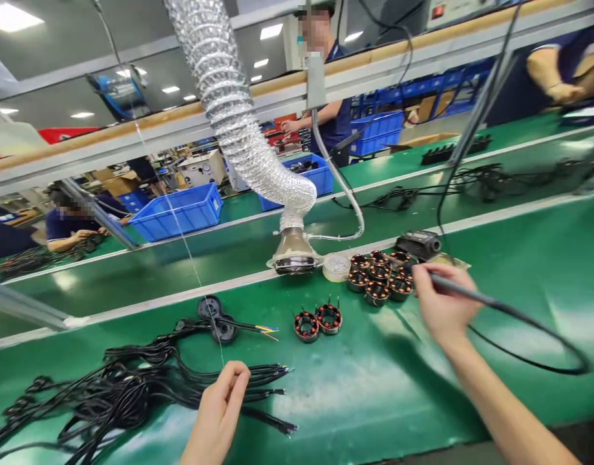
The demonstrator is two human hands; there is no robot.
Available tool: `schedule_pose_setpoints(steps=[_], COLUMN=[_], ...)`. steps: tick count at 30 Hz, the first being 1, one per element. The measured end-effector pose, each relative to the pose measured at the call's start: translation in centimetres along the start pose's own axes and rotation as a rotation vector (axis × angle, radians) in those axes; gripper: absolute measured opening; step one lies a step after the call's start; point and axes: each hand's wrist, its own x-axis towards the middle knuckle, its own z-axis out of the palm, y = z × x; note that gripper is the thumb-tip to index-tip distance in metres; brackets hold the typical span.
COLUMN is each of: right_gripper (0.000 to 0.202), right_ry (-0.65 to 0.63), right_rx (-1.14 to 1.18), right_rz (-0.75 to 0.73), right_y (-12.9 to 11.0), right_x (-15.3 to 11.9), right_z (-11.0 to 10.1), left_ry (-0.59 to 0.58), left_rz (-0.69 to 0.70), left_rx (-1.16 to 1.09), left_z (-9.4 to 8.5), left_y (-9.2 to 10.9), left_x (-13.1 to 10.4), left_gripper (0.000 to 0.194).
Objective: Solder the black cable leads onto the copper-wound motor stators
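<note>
My right hand (pixel 445 303) is closed round a soldering iron (pixel 459 289), whose dark cord loops out to the right. Its tip side is near a cluster of copper-wound motor stators (pixel 378 274). At the lower middle, my left hand (pixel 219 410) pinches a thin solder wire (pixel 189 253) that runs down from a spool (pixel 119 90) overhead. Two more stators (pixel 317 321) lie side by side on the green bench between my hands. Beside my left hand spreads a bundle of black cables (pixel 136 387) with stripped ends. Round black plastic parts (pixel 216 318) with coloured leads sit behind it.
A silver fume duct (pixel 258 142) hangs over the bench, ending in a hood (pixel 295 252). Next to it are a small round tub (pixel 336 266) and a black device (pixel 419 244). Blue bins (pixel 180 212) and co-workers (pixel 333 123) are beyond the frame rail.
</note>
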Motion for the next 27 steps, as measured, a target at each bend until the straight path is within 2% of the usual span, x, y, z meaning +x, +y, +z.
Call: schedule_pose_setpoints(steps=[4, 6, 8, 12, 15, 18, 23, 27], right_gripper=[0.021, 0.026, 0.027, 0.028, 0.031, 0.032, 0.04, 0.052], right_ry=[-0.368, -0.51, -0.601, -0.658, -0.662, -0.647, -0.607, -0.738], right_rx=[0.081, 0.069, 0.044, 0.066, 0.123, 0.127, 0.14, 0.136], right_rz=[-0.224, -0.285, -0.295, -0.204, -0.132, -0.158, -0.313, -0.431], right_y=[-4.4, -5.2, -5.2, -5.2, -6.0, -7.1, -9.6, -11.1], right_x=[-3.7, -4.7, -5.1, -6.0, -7.7, -10.4, -15.0, -16.5], right_z=[1.1, 1.9, 2.5, 2.1, 1.1, 0.3, 0.2, 1.5], left_ry=[-0.06, -0.105, -0.092, 0.044, 0.084, 0.027, -0.03, -0.118], left_rz=[0.026, 0.031, 0.039, 0.092, 0.211, 0.342, 0.396, 0.394], left_rx=[-0.126, -0.185, -0.201, -0.042, 0.099, 0.172, 0.272, 0.43], left_z=[-0.8, -1.0, -1.2, -1.7, -2.1, -2.3, -1.7, -1.4], left_y=[-0.1, -0.6, -1.0, -0.7, 0.3, 0.8, 0.6, 0.2], left_x=[2.1, 3.1, 3.9, 5.3, 6.6, 8.5, 10.6, 11.1], left_gripper=[0.041, 0.042, 0.044, 0.045, 0.039, 0.03, 0.02, 0.022])
